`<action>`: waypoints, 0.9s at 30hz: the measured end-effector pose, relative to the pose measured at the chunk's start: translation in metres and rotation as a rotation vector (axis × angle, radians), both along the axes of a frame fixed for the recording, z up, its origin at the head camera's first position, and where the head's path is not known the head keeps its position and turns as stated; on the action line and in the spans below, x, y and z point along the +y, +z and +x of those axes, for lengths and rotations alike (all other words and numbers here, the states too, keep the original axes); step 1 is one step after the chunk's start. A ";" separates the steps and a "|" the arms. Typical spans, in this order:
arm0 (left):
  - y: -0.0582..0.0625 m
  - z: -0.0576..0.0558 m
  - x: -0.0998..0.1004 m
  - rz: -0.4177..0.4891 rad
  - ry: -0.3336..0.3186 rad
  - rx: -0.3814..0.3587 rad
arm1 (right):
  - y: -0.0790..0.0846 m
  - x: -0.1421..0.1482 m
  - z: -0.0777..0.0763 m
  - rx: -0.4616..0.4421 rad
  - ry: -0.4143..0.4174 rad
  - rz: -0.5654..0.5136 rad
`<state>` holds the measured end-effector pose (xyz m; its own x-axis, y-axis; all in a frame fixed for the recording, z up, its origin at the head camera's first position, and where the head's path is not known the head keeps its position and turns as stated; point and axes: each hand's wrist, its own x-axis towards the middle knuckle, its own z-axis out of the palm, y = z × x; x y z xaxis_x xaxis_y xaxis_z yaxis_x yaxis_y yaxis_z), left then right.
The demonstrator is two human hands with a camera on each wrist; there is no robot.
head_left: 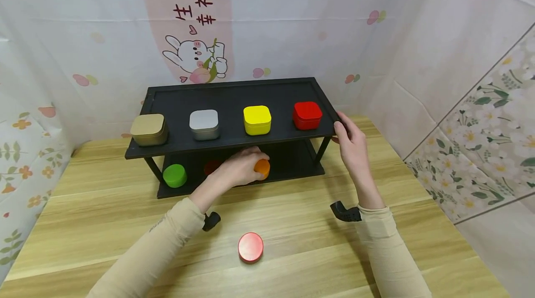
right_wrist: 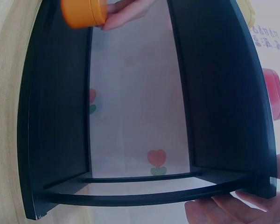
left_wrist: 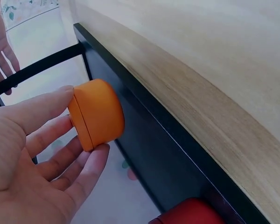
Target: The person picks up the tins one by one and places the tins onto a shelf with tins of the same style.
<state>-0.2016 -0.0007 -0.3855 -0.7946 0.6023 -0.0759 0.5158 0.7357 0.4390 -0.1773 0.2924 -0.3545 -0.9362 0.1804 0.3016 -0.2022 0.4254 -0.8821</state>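
Note:
My left hand (head_left: 240,167) reaches into the lower level of a two-tier black shelf (head_left: 225,96). It pinches a round orange tin (left_wrist: 100,112) between thumb and fingers, and the tin's lid seam shows in the left wrist view. At the shelf's right end my right hand (head_left: 353,147) grips the edge of the upper board, its fingers (right_wrist: 228,210) beneath the board in the right wrist view. On the lower level a dark red round tin (left_wrist: 191,213) stands beside the left hand, with a green round tin (head_left: 174,176) farther left.
Along the upper board stand gold (head_left: 148,130), silver (head_left: 204,125), yellow (head_left: 257,120) and red (head_left: 307,115) square tins. A round red tin (head_left: 251,247) lies on the wooden table (head_left: 301,223) in front. Patterned cloth (head_left: 292,33) hangs behind the shelf.

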 end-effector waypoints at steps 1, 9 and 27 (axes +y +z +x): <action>0.000 -0.001 0.000 -0.003 0.005 -0.002 | 0.000 0.000 0.000 0.000 -0.001 0.000; 0.000 -0.007 0.001 -0.037 0.037 -0.022 | -0.001 0.000 -0.001 0.002 -0.001 0.003; -0.001 -0.015 0.001 -0.062 0.080 -0.122 | -0.001 -0.001 -0.001 0.000 0.000 -0.019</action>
